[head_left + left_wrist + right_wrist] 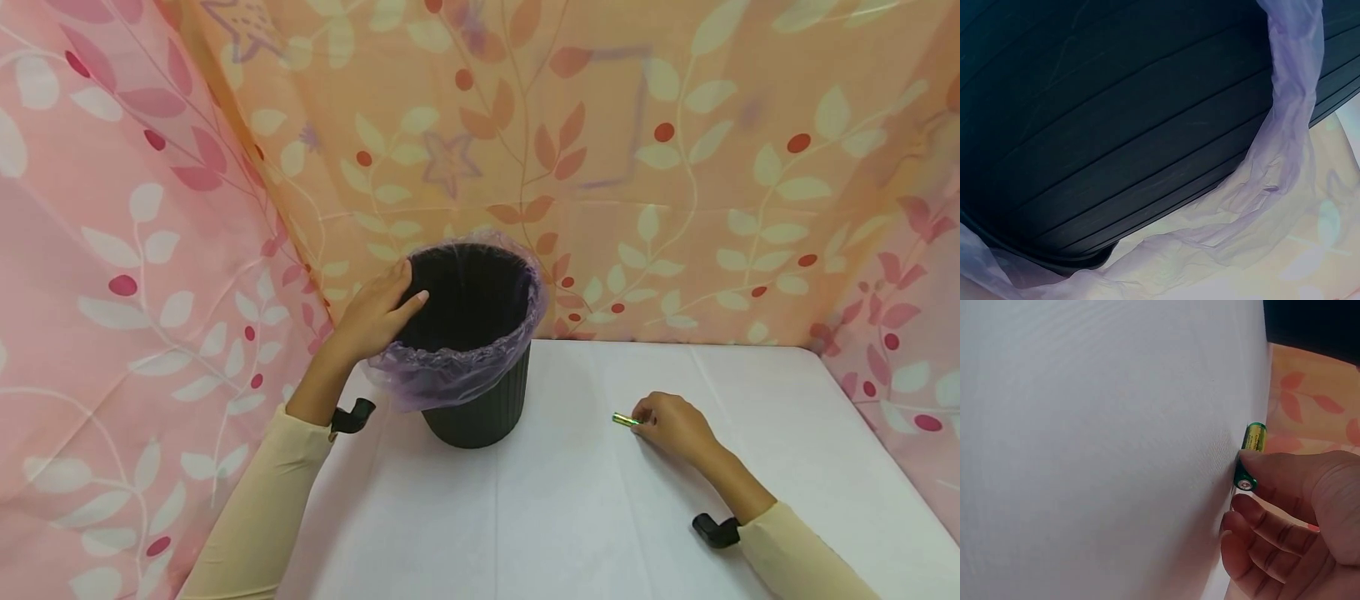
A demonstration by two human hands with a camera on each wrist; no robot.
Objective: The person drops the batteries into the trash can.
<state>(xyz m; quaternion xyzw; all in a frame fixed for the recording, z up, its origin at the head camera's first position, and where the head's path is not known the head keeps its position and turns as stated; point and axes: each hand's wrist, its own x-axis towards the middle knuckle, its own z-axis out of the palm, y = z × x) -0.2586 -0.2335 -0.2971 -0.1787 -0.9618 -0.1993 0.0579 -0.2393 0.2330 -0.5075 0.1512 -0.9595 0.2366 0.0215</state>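
Observation:
My right hand [677, 427] is low over the white table, pinching a small green and gold battery [622, 419] between thumb and fingers. In the right wrist view the battery [1255, 435] shows one end past the thumb, close to the table surface. To the left stands a black ribbed trash bin [480, 425], upright, with a thin purple plastic bag [450, 382] folded over its rim. My left hand [377, 310] rests on the bin's left rim, its fingers extended and the thumb reaching over the opening. No left fingers show in the left wrist view.
A white cloth covers the table [570, 517]. Behind it hangs an orange leaf-patterned curtain [600, 208], close to the bin's back. Pink patterned curtains [97, 333] flank the left and right sides.

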